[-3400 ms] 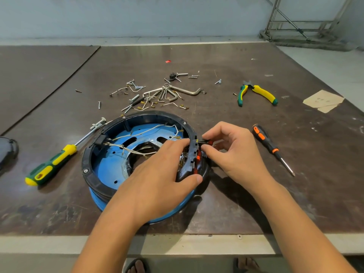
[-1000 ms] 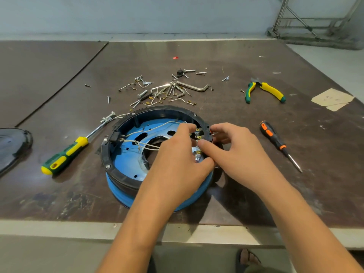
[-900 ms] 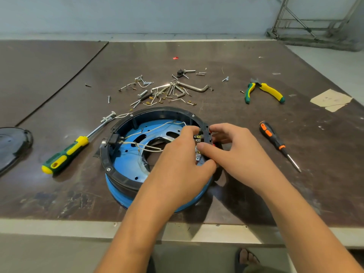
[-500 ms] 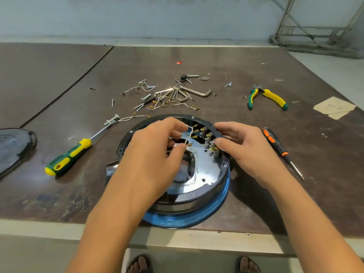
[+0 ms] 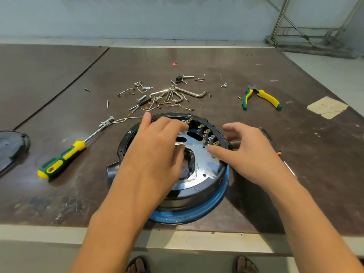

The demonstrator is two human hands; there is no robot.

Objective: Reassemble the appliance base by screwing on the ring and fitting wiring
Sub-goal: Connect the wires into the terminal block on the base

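Sitting at the table's (image 5: 256, 66) near edge, the appliance base (image 5: 197, 213) lies under both hands: right hand (image 5: 250, 152) loose, thumb on the metal plate (image 5: 204, 160); left hand's (image 5: 155, 146) grip by the terminals (image 5: 206, 134) I cannot tell.

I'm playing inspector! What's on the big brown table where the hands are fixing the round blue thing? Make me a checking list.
Surface: dark brown table, scuffed near the front edge.
Job's things: blue appliance base, black ring on top, shiny metal plate with terminals inside.
Clutter: green-yellow screwdriver left; pliers far right; screws and hex keys behind the base; orange-black screwdriver right of the base, mostly hidden; paper scraps; black lid at left edge.
Grippers: left hand over the plate, blurred, grip unclear; right hand straddles the ring, thumb on the plate.
Cables: white wire beside the green-yellow screwdriver's tip.
Surroundings: pale wall, metal frame far right.
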